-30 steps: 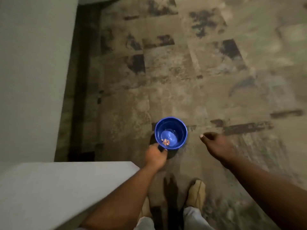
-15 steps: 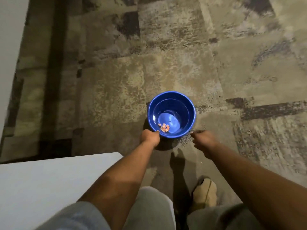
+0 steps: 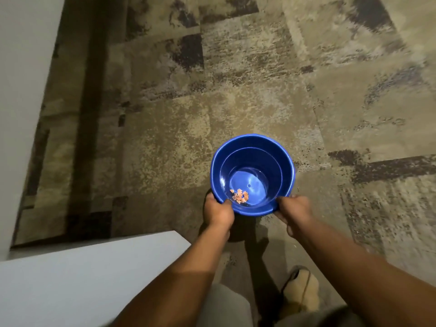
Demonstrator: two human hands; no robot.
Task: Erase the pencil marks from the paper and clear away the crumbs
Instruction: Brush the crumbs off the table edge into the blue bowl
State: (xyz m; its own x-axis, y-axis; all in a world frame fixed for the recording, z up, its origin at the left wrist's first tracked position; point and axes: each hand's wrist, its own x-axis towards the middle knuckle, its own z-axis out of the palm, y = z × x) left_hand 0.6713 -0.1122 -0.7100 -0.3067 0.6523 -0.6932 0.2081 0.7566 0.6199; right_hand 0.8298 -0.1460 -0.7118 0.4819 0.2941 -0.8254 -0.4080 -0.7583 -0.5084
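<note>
Gripping the blue bin (image 3: 286, 171) by its near rim, the left hand (image 3: 218, 212) is now joined by the right hand (image 3: 293, 212), open and reaching a second ago; orange crumbs (image 3: 239, 196) lie inside it.

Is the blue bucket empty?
Nearly empty. The bucket holds only a small pile of orange scraps on its bare blue bottom.

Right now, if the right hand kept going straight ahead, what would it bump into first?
Nothing new: the right hand already grips the blue bucket rim. Pushing forward would probably shove the bucket itself.
</note>
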